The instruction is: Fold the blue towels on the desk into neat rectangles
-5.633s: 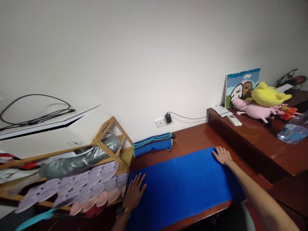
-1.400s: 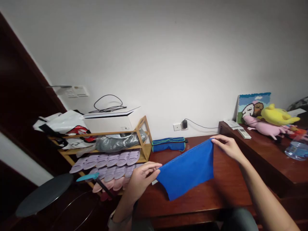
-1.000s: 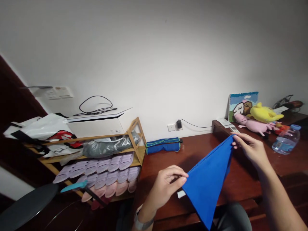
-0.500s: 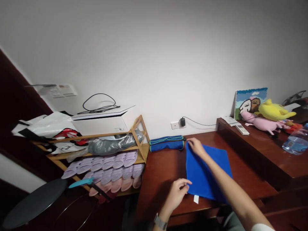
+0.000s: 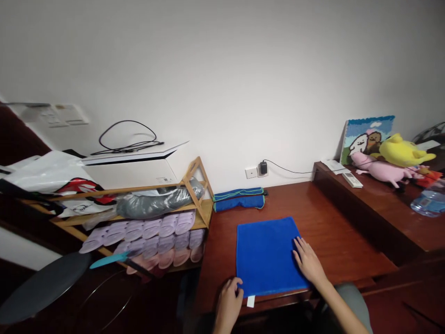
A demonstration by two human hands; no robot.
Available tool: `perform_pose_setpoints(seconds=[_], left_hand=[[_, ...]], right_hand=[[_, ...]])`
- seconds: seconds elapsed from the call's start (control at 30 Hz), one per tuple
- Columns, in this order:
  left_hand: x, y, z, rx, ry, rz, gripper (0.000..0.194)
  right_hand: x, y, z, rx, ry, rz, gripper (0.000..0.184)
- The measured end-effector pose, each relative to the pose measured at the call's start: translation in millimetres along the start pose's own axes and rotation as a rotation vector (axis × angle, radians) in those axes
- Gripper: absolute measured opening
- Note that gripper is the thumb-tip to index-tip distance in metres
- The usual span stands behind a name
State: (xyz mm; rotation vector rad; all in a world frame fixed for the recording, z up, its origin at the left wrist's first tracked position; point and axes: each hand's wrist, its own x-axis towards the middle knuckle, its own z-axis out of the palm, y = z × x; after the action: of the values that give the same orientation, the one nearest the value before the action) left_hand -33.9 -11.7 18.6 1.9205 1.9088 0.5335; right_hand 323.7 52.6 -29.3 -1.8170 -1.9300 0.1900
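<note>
A blue cloth point(image 5: 266, 253) lies folded into a rough square on the dark red wooden table point(image 5: 327, 222), near its front edge, with a small white tag at its near left corner. My right hand point(image 5: 308, 263) rests flat on the cloth's right side, fingers spread. My left hand point(image 5: 229, 299) is at the cloth's near left corner with its fingers curled at the edge beside the tag; whether it pinches the cloth is unclear.
A rolled blue cloth with green trim point(image 5: 238, 200) lies by the wall. A bamboo shoe rack point(image 5: 194, 185) with slippers stands left. A raised shelf point(image 5: 375, 195) on the right carries plush toys point(image 5: 389, 160), a remote point(image 5: 352, 179) and a water bottle point(image 5: 429, 202). A round stool point(image 5: 41, 287) sits lower left.
The cloth, held up by both hands a second ago, now lies folded flat on the table. My right hand came back from the far corner to press on its right side.
</note>
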Motion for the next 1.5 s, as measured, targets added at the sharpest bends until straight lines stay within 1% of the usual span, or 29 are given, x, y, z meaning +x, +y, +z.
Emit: perform_pose_setpoints(seconds=[0.03,0.1,0.2,0.27,0.33,0.4,0.47,0.53,0.57,0.63,0.7,0.8,0.87,0.93,1.0,1.03,1.1,1.17,1.3,1.37,1.43,1.5], left_hand=[[-2,-2,-0.6,0.033,0.025,0.008,0.028],[-5,-4,-0.7,0.082,0.052,0.023,0.027],[-9,-6,0.6,0.163,0.042,0.044,0.026],[-9,-3,-0.1,0.240,0.066,0.061,0.024],[-7,2,-3.4,0.303,0.139,0.077,0.022],[2,13,-8.1,0.313,0.217,0.114,0.022],[19,30,-11.0,0.263,0.244,0.199,0.025],[42,51,-8.2,0.198,0.232,0.302,0.031],[55,62,-3.7,0.174,0.218,0.348,0.033],[81,85,11.8,0.155,0.178,0.424,0.038],[106,106,34.6,0.164,0.131,0.494,0.043],[140,131,74.7,0.202,0.055,0.569,0.051],[158,141,98.8,0.228,0.001,0.556,0.053],[172,144,116.7,0.245,-0.031,0.498,0.055],[179,139,126.0,0.250,-0.036,0.454,0.057],[181,134,127.0,0.250,-0.031,0.446,0.057],[183,118,121.9,0.256,-0.017,0.430,0.059],[184,96,108.2,0.276,0.000,0.389,0.060],[194,47,68.6,0.337,0.014,0.308,0.064],[201,26,51.3,0.367,0.012,0.271,0.066],[207,11,39.6,0.380,0.005,0.242,0.066],[211,2,33.2,0.380,-0.005,0.230,0.067]], right_hand=[[-4,11,2,-0.035,-0.039,0.016,0.066],[-10,22,6,-0.079,-0.119,0.031,0.070],[-12,21,8,-0.110,-0.186,0.041,0.070],[-5,17,5,-0.119,-0.180,0.054,0.069],[11,10,0,-0.107,-0.144,0.058,0.068],[36,1,-5,-0.076,-0.103,0.047,0.068],[66,-8,-7,-0.050,-0.093,0.032,0.068],[91,-15,-4,-0.049,-0.133,0.021,0.069],[101,-16,0,-0.057,-0.167,0.018,0.070],[112,-15,11,-0.078,-0.229,0.019,0.072],[114,-10,21,-0.084,-0.256,0.020,0.073],[112,-1,31,-0.073,-0.257,0.013,0.071],[111,2,34,-0.070,-0.260,0.010,0.070],[112,3,34,-0.073,-0.263,0.015,0.069],[113,2,35,-0.080,-0.260,0.017,0.069],[113,2,35,-0.081,-0.258,0.017,0.070],[112,2,35,-0.080,-0.252,0.020,0.070],[112,1,35,-0.074,-0.249,0.026,0.070],[111,0,33,-0.056,-0.255,0.035,0.071],[111,-1,32,-0.057,-0.263,0.041,0.072],[112,-2,31,-0.068,-0.271,0.043,0.072],[112,-2,31,-0.081,-0.278,0.047,0.072]])
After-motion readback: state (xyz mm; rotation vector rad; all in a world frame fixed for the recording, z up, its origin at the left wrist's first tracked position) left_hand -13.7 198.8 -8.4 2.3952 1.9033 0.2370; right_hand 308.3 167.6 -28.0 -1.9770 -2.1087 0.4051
